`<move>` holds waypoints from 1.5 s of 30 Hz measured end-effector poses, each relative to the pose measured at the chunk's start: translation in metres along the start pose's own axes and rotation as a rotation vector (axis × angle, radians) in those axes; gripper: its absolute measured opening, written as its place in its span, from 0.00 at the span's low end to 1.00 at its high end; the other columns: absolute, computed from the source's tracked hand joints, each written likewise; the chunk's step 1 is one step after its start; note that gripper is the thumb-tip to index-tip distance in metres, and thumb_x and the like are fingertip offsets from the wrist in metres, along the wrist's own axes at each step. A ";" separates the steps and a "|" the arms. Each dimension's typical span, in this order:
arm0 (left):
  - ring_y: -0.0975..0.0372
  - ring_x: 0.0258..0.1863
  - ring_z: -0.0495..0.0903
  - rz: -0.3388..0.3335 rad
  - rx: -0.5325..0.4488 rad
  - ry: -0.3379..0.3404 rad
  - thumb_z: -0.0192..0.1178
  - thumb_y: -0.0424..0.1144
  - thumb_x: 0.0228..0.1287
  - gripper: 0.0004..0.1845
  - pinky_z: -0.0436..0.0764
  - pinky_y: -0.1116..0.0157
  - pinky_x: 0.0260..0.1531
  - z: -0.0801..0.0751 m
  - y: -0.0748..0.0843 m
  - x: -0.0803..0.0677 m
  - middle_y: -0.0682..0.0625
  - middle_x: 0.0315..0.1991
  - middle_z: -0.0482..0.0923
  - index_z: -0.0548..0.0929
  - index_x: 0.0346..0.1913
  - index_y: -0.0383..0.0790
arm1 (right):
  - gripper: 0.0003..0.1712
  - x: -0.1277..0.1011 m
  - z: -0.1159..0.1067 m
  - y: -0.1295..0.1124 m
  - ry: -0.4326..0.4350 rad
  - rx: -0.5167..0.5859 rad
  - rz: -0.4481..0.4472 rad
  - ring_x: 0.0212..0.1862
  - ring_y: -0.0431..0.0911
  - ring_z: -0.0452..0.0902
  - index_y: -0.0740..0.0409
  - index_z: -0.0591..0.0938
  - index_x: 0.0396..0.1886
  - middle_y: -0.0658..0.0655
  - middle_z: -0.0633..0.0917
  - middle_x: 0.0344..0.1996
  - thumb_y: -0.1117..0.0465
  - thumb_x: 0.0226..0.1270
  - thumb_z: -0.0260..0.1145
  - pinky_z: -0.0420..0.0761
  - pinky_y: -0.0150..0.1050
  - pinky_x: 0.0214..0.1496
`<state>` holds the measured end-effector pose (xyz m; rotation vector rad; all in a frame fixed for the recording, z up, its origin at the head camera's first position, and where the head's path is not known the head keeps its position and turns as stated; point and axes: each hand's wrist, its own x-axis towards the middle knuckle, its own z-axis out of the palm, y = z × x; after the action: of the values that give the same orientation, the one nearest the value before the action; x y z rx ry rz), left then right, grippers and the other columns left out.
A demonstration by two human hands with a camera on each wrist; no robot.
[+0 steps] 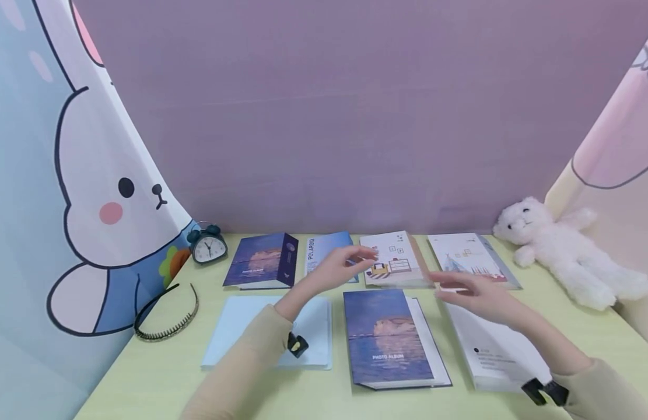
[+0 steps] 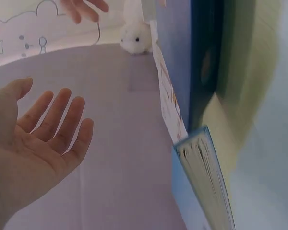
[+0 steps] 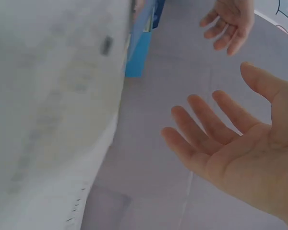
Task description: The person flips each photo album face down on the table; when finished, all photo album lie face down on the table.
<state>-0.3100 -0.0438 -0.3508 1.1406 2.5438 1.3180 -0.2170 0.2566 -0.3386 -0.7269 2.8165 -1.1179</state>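
Over the back row of albums hovers my left hand (image 1: 340, 268), its fingers loosely bent and holding nothing. It overlaps the blue Polaroid album (image 1: 329, 241) and the left edge of a white album with a furniture drawing (image 1: 399, 251). My right hand (image 1: 476, 296) is raised above a plain white book (image 1: 494, 350) at the front right, palm turned inward, also with nothing in it. Between and below the hands lies a dark blue photo album (image 1: 381, 332) with a cliff-and-sea cover. Both wrist views show relaxed, slightly spread fingers on the left hand (image 2: 48, 139) and right hand (image 3: 230, 139).
A light blue album (image 1: 240, 332) lies front left. Behind it are another cliff-cover album (image 1: 255, 256) and, farther right, a tent-picture album (image 1: 462, 254). An alarm clock (image 1: 208, 248) and headband (image 1: 168, 333) sit left; a white teddy bear (image 1: 560, 251) lies right. A mauve cloth (image 1: 344, 116) hangs behind.
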 end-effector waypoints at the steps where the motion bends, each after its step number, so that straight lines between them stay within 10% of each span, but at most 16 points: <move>1: 0.64 0.46 0.80 0.009 -0.002 -0.012 0.52 0.46 0.70 0.18 0.79 0.71 0.44 0.004 0.003 0.003 0.52 0.53 0.80 0.76 0.59 0.48 | 0.26 -0.006 0.002 0.002 0.011 -0.009 -0.005 0.58 0.62 0.72 0.62 0.72 0.63 0.65 0.75 0.59 0.56 0.68 0.60 0.79 0.43 0.54; 21: 0.69 0.47 0.79 0.124 0.112 -0.260 0.49 0.45 0.72 0.18 0.75 0.81 0.45 0.092 0.023 0.030 0.53 0.52 0.81 0.76 0.59 0.44 | 0.40 -0.064 0.048 0.040 0.248 -0.231 0.135 0.53 0.70 0.69 0.75 0.73 0.55 0.73 0.73 0.51 0.54 0.48 0.75 0.69 0.65 0.52; 34: 0.70 0.51 0.78 0.108 0.110 -0.341 0.48 0.47 0.72 0.19 0.74 0.80 0.48 0.095 0.043 0.030 0.55 0.56 0.78 0.76 0.60 0.45 | 0.42 -0.065 0.053 0.034 0.298 -0.271 0.156 0.53 0.69 0.68 0.75 0.74 0.54 0.73 0.72 0.51 0.51 0.45 0.76 0.70 0.65 0.51; 45: 0.68 0.53 0.77 0.095 0.205 -0.389 0.47 0.48 0.73 0.21 0.73 0.79 0.52 0.111 0.051 0.056 0.55 0.58 0.77 0.74 0.62 0.44 | 0.44 -0.065 0.053 0.030 0.250 -0.414 0.348 0.50 0.68 0.68 0.62 0.74 0.56 0.72 0.70 0.51 0.38 0.46 0.71 0.73 0.59 0.35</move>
<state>-0.2806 0.0864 -0.3693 1.4085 2.3952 0.7631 -0.1616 0.2689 -0.4071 -0.0883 3.2532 -0.6151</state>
